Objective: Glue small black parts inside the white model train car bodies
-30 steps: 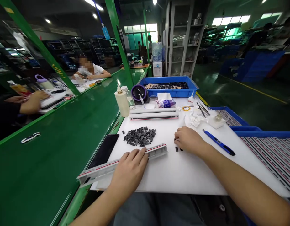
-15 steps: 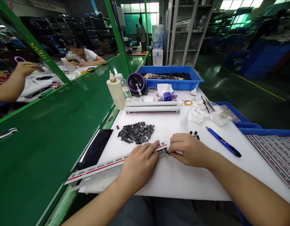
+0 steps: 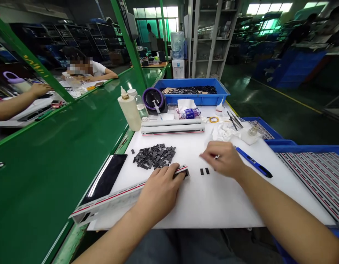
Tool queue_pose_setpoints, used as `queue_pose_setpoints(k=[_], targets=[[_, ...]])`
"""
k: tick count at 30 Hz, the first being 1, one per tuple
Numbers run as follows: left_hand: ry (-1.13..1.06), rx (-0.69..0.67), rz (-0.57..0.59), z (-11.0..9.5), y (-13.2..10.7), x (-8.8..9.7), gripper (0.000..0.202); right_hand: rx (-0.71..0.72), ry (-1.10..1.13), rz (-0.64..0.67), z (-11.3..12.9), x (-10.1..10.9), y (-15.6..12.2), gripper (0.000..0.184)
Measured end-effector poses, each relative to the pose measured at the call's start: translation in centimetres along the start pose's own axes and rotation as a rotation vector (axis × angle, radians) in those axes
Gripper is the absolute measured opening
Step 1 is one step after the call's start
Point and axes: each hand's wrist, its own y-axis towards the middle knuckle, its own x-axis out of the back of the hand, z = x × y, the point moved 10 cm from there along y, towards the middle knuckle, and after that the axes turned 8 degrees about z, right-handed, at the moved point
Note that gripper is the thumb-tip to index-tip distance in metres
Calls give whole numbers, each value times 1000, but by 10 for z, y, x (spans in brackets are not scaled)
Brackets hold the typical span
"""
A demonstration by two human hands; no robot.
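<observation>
My left hand (image 3: 161,189) is wrapped over the near-right end of a long white model train car shell (image 3: 111,197), which has a red stripe and window slots. The shell lies slanted, its far end past the table's left edge. My right hand (image 3: 225,157) hovers over the table to the right of the shell, thumb and fingers pinched together and slightly blurred; what is between them I cannot make out. Two small black rectangular pieces (image 3: 204,171) lie between my hands. Beyond my left hand is a loose heap of similar black pieces (image 3: 153,156).
A dark phone (image 3: 106,178) lies at left, a blue utility knife (image 3: 254,162) at right. Behind stand finished-looking shells (image 3: 172,130), a glue bottle (image 3: 129,112), tissues (image 3: 189,110) and a blue bin (image 3: 224,94). Striped shells fill a crate (image 3: 312,183) at right. Co-workers sit across the green partition.
My right hand has left the shell's end and moved up and right. Black pieces near it now show in front of it. My left hand stays on the shell; the view has shifted slightly.
</observation>
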Motion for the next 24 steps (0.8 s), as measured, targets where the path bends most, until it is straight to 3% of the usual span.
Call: queue_pose_setpoints(k=[3,5,8,13,17,20,24], targets=[[11,38,32,-3,6,1,40,-279,122,-422,-48,50,-16,43],[1,57,37,-4,8,0,41,-398,178,-548,-72,62,-25,47],[-20,71,26,-4,10,-2,41,-513,117,-480,-92,57,-23,42],[-60,103,30,-2,10,-3,40,-696,-129,-125,-110,24,-13,61],[-103,121,27,0,11,-2,34,-680,-158,-7,-111,10,-6,30],[-128,131,9,2,12,-2,32,-581,54,-40,-100,8,-2,40],[-149,143,7,3,11,-4,30,-368,692,-124,-67,6,0,61]])
